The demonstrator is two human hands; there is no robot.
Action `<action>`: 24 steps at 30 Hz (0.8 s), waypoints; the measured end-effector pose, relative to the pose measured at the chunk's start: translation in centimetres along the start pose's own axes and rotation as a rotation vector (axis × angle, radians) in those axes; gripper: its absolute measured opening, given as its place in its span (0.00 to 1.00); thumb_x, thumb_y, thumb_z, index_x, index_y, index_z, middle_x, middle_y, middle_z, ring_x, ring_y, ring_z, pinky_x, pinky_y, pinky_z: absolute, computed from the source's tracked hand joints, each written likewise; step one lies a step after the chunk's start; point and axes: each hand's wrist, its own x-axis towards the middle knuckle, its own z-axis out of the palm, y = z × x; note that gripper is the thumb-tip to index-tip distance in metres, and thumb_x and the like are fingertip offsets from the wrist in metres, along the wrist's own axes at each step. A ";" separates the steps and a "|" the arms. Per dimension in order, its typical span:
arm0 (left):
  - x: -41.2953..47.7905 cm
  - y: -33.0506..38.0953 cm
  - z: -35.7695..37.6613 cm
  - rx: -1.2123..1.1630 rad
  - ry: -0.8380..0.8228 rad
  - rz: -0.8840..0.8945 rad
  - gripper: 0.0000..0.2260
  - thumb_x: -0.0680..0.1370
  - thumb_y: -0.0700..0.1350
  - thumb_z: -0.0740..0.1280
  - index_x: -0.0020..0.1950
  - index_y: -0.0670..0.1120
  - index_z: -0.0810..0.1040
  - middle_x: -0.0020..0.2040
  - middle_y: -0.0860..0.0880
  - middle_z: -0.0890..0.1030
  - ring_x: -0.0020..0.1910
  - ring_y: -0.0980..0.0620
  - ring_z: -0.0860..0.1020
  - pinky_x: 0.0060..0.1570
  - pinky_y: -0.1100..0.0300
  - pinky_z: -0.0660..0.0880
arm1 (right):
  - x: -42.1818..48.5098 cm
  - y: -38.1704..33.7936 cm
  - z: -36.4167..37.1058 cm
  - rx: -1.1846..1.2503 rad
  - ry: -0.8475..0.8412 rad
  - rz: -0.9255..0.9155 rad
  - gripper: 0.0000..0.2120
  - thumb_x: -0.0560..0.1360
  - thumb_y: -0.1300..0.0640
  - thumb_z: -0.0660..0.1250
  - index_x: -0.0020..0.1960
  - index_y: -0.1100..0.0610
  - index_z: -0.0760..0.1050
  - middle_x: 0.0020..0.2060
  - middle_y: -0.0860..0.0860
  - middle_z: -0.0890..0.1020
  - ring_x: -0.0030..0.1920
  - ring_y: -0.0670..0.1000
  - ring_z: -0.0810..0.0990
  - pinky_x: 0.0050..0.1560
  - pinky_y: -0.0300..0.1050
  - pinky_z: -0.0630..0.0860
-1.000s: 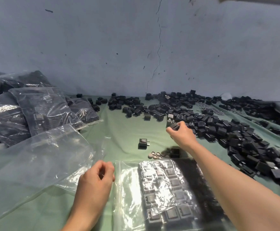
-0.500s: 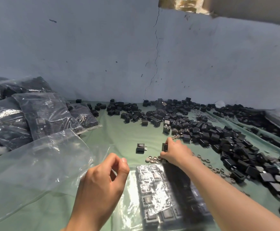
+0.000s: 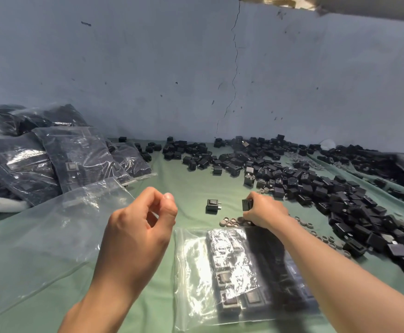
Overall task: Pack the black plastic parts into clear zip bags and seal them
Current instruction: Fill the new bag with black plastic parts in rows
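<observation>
Here, black part [image 3: 247, 204] upright in right hand [image 3: 265, 212], long axis vertical.

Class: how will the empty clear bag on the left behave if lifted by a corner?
The empty clear bag is creased and limp, so probably droops. Holding nothing, it is likely very light. Its glossy film may slip.

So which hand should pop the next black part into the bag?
Right. The right hand grips a black part beside the top edge of the part-filled zip bag; the left hand holds nothing and hovers further away.
</observation>
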 end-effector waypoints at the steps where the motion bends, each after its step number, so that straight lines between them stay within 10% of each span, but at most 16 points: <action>1: 0.0 0.2 0.0 -0.005 0.004 0.003 0.19 0.79 0.63 0.57 0.39 0.50 0.73 0.32 0.53 0.81 0.30 0.54 0.79 0.36 0.49 0.76 | 0.1 0.3 0.0 0.050 0.005 0.002 0.17 0.77 0.52 0.68 0.63 0.47 0.69 0.49 0.49 0.79 0.47 0.52 0.78 0.38 0.43 0.72; 11: -1.0 1.5 1.8 -0.254 -0.118 -0.102 0.17 0.79 0.60 0.61 0.38 0.50 0.76 0.35 0.54 0.82 0.29 0.54 0.79 0.31 0.66 0.72 | -4.7 1.6 -3.0 1.477 -0.160 -0.018 0.10 0.77 0.60 0.67 0.57 0.53 0.74 0.51 0.62 0.80 0.39 0.54 0.84 0.24 0.41 0.69; 16: -2.5 1.1 4.3 -0.242 -0.368 -0.178 0.04 0.78 0.60 0.63 0.50 0.63 0.74 0.49 0.62 0.80 0.33 0.54 0.81 0.36 0.61 0.77 | -10.2 0.6 -2.0 1.685 -0.286 -0.121 0.18 0.74 0.60 0.70 0.62 0.51 0.74 0.48 0.60 0.81 0.34 0.48 0.81 0.24 0.39 0.69; 24: -3.7 0.6 6.0 -0.181 -0.510 -0.090 0.12 0.78 0.54 0.68 0.58 0.66 0.71 0.55 0.63 0.79 0.44 0.59 0.80 0.41 0.68 0.73 | -13.3 -2.0 -0.8 1.642 -0.499 -0.293 0.14 0.70 0.56 0.71 0.54 0.45 0.81 0.42 0.54 0.82 0.35 0.49 0.78 0.27 0.41 0.70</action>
